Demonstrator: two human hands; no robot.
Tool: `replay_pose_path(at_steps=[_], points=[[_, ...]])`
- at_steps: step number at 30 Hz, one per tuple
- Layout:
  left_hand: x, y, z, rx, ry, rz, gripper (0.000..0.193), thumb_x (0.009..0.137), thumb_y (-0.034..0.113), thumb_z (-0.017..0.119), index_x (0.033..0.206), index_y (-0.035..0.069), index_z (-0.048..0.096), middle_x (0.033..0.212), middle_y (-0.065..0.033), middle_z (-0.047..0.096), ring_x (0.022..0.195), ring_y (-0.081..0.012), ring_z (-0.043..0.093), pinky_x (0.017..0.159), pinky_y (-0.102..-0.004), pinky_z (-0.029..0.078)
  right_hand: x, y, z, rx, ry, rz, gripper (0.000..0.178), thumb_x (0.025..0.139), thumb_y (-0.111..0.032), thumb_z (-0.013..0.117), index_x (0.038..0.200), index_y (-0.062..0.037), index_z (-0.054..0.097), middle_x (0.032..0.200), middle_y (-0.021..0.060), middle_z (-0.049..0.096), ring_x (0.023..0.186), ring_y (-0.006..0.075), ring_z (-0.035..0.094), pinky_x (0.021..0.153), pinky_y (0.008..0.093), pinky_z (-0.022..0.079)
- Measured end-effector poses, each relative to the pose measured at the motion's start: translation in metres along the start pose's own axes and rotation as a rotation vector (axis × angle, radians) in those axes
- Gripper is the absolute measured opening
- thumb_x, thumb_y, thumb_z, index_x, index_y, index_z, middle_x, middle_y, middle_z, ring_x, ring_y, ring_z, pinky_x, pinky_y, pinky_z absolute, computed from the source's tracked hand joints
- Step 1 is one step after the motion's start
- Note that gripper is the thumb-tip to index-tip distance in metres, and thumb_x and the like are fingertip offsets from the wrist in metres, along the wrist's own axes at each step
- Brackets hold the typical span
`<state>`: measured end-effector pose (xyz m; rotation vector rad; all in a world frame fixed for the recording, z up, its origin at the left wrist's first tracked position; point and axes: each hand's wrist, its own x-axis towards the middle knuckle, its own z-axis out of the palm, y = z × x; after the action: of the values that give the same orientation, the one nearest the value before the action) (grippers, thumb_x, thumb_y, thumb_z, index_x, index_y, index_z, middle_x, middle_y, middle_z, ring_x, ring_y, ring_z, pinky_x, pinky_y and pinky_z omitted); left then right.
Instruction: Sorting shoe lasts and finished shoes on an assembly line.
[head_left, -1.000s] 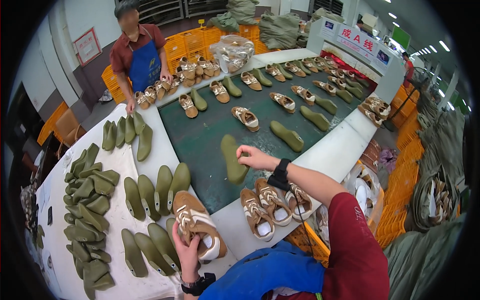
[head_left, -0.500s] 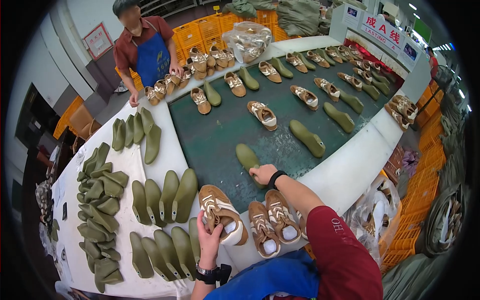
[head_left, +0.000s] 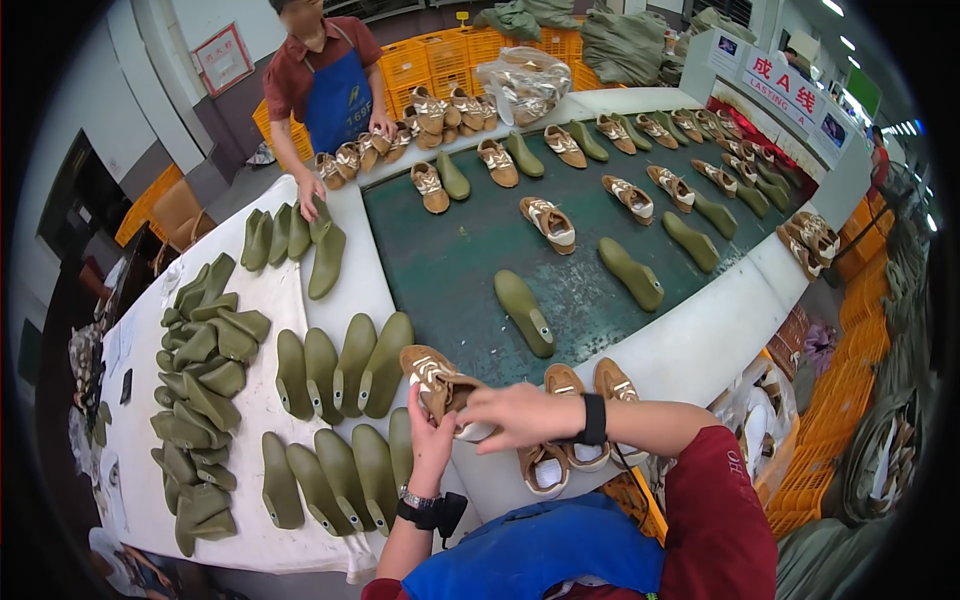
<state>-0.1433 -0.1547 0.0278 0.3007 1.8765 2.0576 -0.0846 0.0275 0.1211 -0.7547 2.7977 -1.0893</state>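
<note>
My left hand (head_left: pixel 430 450) grips a brown suede sneaker (head_left: pixel 430 372) with white stripes, held over the near corner of the table. At the sneaker's opening is my right hand (head_left: pixel 530 413), its fingers bent together; the fingertips are hidden, so what they pinch cannot be made out. More brown sneakers (head_left: pixel 545 470) stand beneath and beside my right wrist, partly covered by it. A green shoe last (head_left: pixel 523 312) lies alone on the dark green belt, just beyond my hands. Left of my left hand, upright rows of green lasts (head_left: pixel 357 365) stand on the white cloth.
A heap of lasts (head_left: pixel 205 385) fills the left side of the table. Sneakers and lasts line the belt (head_left: pixel 440 275). Across the table a co-worker (head_left: pixel 335 85) touches a last (head_left: pixel 326 255) and sneakers. Orange crates (head_left: pixel 860 340) and a bagged bin (head_left: pixel 755 415) stand at right.
My right hand has let go of the green last on the belt and come left to the sneaker. The co-worker's hand has reached a standing last. The whole view has shifted slightly.
</note>
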Motion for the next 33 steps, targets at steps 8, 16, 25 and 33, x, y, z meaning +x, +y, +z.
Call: replay_pose_path(at_steps=[8,16,25,33], points=[[-0.008,-0.002,-0.014,0.270,-0.073,-0.046,0.068,0.082,0.017,0.062,0.137,0.002,0.024,0.125,-0.0220,0.046,0.110,-0.0299,0.051,0.091,-0.0354,0.043,0.052,0.114,0.006,-0.006,0.178,0.254,0.024,0.072,-0.013,0.061,0.095,-0.0079,0.061,0.091,0.0164,0.062,0.087,0.0346,0.059,0.076,0.0423,0.048],[-0.079,0.002,-0.068,0.882,0.129,0.151,0.036,0.073,0.009,0.064,0.106,-0.001,0.055,0.100,-0.0190,0.058,0.096,-0.0357,0.054,0.086,-0.0400,0.043,0.121,0.272,0.023,-0.108,0.289,0.606,0.035,0.073,-0.006,0.060,0.108,-0.0089,0.057,0.113,0.0192,0.054,0.102,0.0352,0.053,0.086,0.0396,0.044],[-0.121,-0.023,-0.088,1.035,0.143,-0.033,0.051,0.072,0.014,0.066,0.118,0.002,0.048,0.117,-0.0223,0.048,0.103,-0.0388,0.050,0.088,-0.0421,0.042,0.103,0.242,0.003,0.064,0.514,0.538,0.049,0.073,-0.003,0.058,0.121,-0.0080,0.048,0.123,0.0210,0.044,0.112,0.0369,0.045,0.093,0.0395,0.040],[-0.121,-0.035,-0.100,1.014,-0.088,0.022,0.077,0.072,0.009,0.065,0.137,0.008,0.024,0.113,-0.0290,0.045,0.099,-0.0446,0.049,0.083,-0.0455,0.044,0.019,0.077,-0.104,-0.088,-0.229,0.276,0.032,0.077,-0.014,0.059,0.108,-0.0039,0.058,0.091,0.0144,0.064,0.081,0.0258,0.061,0.073,0.0340,0.048]])
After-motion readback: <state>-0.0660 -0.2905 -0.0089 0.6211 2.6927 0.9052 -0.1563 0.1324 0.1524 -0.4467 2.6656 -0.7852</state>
